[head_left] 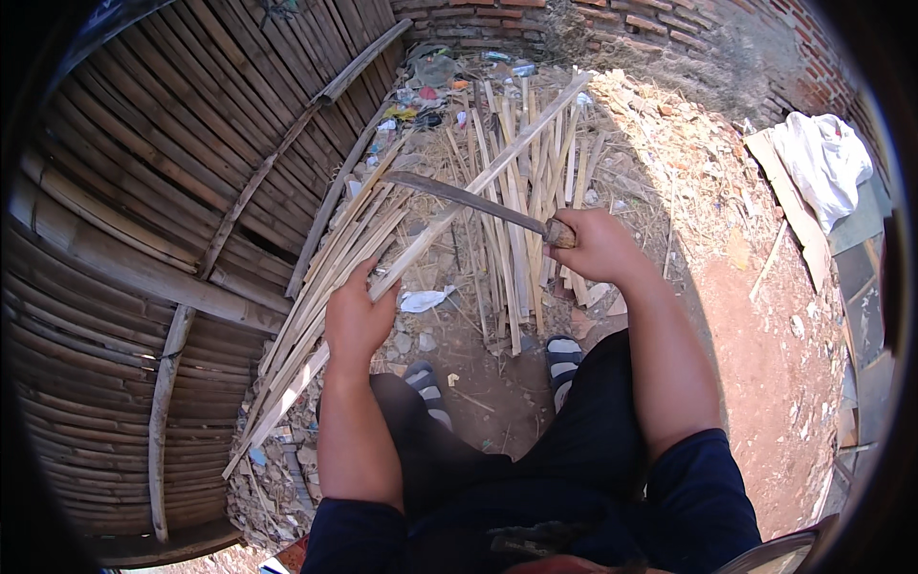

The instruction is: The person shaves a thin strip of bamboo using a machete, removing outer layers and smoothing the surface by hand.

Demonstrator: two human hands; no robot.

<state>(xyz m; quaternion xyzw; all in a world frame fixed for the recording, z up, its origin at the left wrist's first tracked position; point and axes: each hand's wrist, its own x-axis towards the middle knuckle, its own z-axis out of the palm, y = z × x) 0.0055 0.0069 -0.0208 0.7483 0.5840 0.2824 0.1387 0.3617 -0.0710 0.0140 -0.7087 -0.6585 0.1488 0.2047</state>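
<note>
A long bamboo strip (478, 187) is gripped by the left hand (356, 320) near its lower end; its axis runs up and right. A curved blade (459, 201), handle enclosed by the right hand (598, 247), lies across it above the left fingers.

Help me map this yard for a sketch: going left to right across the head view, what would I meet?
Woven bamboo wall → left hand gripping a bamboo strip → right hand holding a curved knife → white cloth.
</note>
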